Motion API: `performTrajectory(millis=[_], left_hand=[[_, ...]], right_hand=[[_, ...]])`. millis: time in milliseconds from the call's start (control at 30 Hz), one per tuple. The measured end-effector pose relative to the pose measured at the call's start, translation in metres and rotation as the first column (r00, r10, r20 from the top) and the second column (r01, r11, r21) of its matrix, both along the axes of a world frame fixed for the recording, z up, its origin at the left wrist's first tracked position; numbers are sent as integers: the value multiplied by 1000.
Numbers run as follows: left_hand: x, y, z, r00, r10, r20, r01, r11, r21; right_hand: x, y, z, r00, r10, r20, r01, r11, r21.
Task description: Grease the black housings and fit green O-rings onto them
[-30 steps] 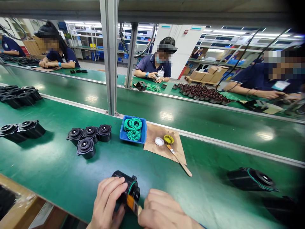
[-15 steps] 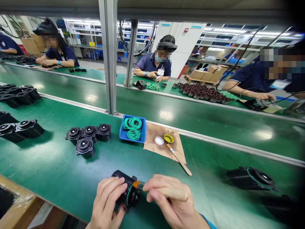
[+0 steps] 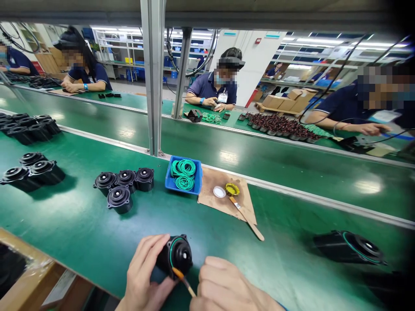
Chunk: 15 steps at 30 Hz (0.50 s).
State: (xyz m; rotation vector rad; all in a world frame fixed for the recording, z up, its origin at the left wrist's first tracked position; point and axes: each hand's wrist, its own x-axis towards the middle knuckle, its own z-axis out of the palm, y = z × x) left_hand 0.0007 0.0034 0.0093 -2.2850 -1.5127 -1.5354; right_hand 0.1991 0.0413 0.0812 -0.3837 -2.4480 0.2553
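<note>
My left hand is closed around the left side of a black round housing, which is tilted so its stepped face shows. A green O-ring runs around that face. In my right hand is a small paintbrush, gripped by its handle; the orange bristles touch the lower edge of the housing near the ring. Much of the brush handle is hidden by my fingers. Beyond the hands, a second brush lies partly on a stained cardboard sheet, beside a yellow-rimmed pot and a white lid.
A blue bin holds green O-rings. Several black housings stand on the green bench to the left; another with a ring is at right. A metal post rises behind. Co-workers sit opposite.
The housing has been turned so its face points more toward me. The brush tip has gone from the ring's upper edge to its lower edge, and my right hand has dropped lower.
</note>
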Motion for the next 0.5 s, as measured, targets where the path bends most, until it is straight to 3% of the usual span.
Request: performTrajectory(millis=[133, 233, 367, 500], left_hand=[[0, 0, 1, 998, 36, 59, -33, 998, -45], [0, 0, -1, 991, 61, 117, -47, 991, -125], [0, -1, -2, 982, 73, 175, -35, 977, -212], [2, 0, -1, 976, 28, 217, 24, 972, -232]], right_hand=[[4, 13, 18, 998, 55, -5, -55, 996, 68], [13, 19, 25, 993, -10, -118, -2, 995, -100], [22, 21, 18, 894, -201, -401, 41, 927, -372], [18, 25, 12, 905, -352, -237, 166, 807, -567]])
